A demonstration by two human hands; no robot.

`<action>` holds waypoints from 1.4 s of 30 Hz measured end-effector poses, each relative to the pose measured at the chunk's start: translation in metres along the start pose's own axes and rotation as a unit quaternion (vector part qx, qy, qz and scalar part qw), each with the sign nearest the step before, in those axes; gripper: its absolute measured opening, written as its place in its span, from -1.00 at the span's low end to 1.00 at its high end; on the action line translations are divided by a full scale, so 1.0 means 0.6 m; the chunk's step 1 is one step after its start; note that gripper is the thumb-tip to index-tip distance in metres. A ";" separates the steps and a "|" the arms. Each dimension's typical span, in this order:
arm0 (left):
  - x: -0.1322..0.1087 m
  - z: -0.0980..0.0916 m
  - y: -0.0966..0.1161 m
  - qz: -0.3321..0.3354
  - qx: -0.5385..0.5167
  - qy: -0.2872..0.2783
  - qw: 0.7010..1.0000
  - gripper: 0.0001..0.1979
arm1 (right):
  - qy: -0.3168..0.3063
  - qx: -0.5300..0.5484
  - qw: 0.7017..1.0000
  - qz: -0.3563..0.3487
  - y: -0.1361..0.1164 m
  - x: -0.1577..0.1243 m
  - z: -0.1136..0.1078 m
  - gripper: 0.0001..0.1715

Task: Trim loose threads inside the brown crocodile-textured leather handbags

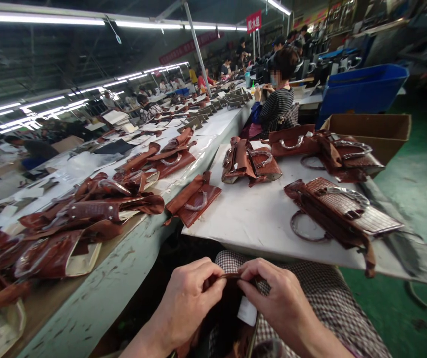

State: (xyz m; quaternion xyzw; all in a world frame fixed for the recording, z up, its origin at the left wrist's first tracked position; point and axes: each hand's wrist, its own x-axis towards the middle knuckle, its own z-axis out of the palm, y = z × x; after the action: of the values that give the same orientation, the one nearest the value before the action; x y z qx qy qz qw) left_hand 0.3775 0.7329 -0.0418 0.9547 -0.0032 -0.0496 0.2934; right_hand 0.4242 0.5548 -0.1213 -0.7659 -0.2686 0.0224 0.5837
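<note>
My left hand and my right hand are both low in the view, over my lap in checked cloth. Both pinch the top edge of a dark brown leather bag piece between them. A white tag hangs from it under my right hand. Most of the piece is hidden by my hands and in shadow. On the white table just beyond lie brown leather handbags with ring handles: one at the right, one in the middle, one at the table's left edge.
A long workbench runs along my left, piled with brown bag parts. More bags lie at the back of the table. A person in a striped top sits ahead. A cardboard box and a blue bin stand right.
</note>
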 end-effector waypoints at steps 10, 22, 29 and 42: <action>-0.005 0.000 -0.001 -0.004 -0.032 -0.012 0.999 -0.82 | 0.004 0.097 0.987 0.128 -0.019 0.010 0.007 -0.80; 0.011 -0.010 0.006 0.002 -0.130 -0.058 0.990 -0.84 | -0.027 0.141 0.983 0.111 -0.018 0.017 0.004 -0.84; 0.008 -0.021 -0.015 -0.034 -0.128 -0.084 0.988 -0.79 | -0.063 0.138 0.980 0.129 -0.012 0.032 -0.001 -0.85; -0.113 -0.010 -0.031 -0.010 0.276 -0.043 0.960 -0.62 | -0.094 0.187 0.966 0.150 0.003 0.029 -0.011 -0.81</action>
State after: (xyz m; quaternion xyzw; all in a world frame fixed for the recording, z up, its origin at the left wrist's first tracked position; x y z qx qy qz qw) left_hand 0.3105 0.7541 -0.0411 0.9955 -0.0200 -0.0910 0.0178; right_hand 0.4419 0.5564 -0.1163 -0.6689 -0.1958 0.2314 0.6787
